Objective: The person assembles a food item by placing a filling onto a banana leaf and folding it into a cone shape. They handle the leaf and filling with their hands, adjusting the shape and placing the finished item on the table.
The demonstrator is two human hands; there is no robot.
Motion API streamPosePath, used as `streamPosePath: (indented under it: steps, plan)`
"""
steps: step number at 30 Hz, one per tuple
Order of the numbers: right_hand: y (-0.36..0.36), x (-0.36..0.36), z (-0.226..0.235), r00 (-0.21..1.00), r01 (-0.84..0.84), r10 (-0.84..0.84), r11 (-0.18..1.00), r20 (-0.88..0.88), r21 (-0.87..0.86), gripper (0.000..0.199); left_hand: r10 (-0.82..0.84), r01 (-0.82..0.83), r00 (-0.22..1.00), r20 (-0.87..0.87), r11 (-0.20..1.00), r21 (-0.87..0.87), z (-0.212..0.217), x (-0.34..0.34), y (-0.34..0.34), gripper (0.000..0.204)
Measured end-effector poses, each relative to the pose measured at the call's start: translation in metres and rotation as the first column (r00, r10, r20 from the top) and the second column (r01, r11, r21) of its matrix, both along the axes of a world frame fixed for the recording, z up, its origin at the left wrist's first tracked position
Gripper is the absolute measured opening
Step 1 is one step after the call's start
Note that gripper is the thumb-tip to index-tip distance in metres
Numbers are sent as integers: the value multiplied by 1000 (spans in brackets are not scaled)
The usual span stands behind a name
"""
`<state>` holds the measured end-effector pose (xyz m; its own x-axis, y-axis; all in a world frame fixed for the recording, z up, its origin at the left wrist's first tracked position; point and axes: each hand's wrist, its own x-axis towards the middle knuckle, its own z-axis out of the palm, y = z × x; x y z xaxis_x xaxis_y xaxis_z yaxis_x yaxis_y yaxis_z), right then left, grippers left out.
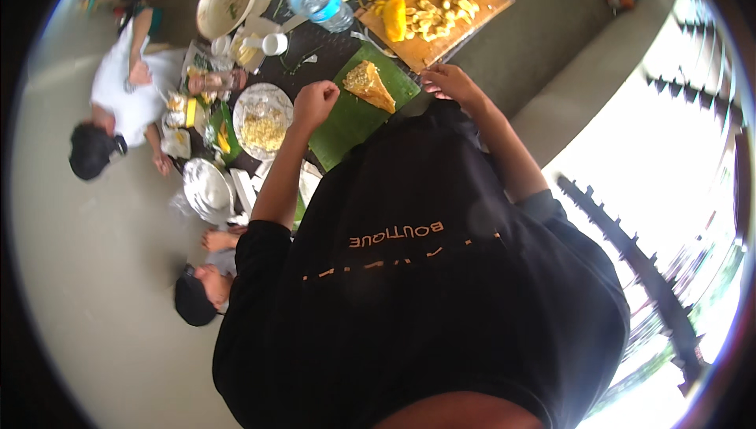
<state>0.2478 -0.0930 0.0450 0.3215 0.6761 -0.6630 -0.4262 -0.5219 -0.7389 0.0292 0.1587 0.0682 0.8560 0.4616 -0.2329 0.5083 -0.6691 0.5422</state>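
Note:
A folded, golden-brown wedge of food with a crumbly pale topping lies on a green banana leaf in front of me. To its left, my left hand is closed in a fist above the leaf's edge; what it holds, if anything, is hidden. On the other side, my right hand has its fingers curled together by the leaf's right end, close to the near corner of the wooden board. Anything between those fingers is too small to make out.
Yellow fruit pieces cover the board. Further left are a water bottle, a white cup, a plate of yellow shreds, a foil-like bowl and a large pale bowl. People in dark caps are at the table's left side.

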Motion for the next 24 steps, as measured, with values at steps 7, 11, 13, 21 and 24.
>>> streamPosePath:
  steps: [7,11,13,21,24]
  plan:
    - [50,-29,28,968,-248,249,967,10,-57,35,605,-566,768,211,795,-219,-32,-113,-3,27]
    - [63,-44,39,923,-367,380,914,53,-175,36,731,-734,635,249,672,-102,-45,-169,-2,29]
    - [68,-56,55,915,-381,400,897,45,-225,35,793,-805,524,311,581,-124,-57,-188,0,26]
    - [93,-95,67,850,-479,525,801,37,-358,39,887,-795,142,439,366,-483,-62,-253,5,12]
    - [108,-106,75,816,-518,574,775,63,-362,43,887,-748,62,457,344,-567,-74,-275,9,17]
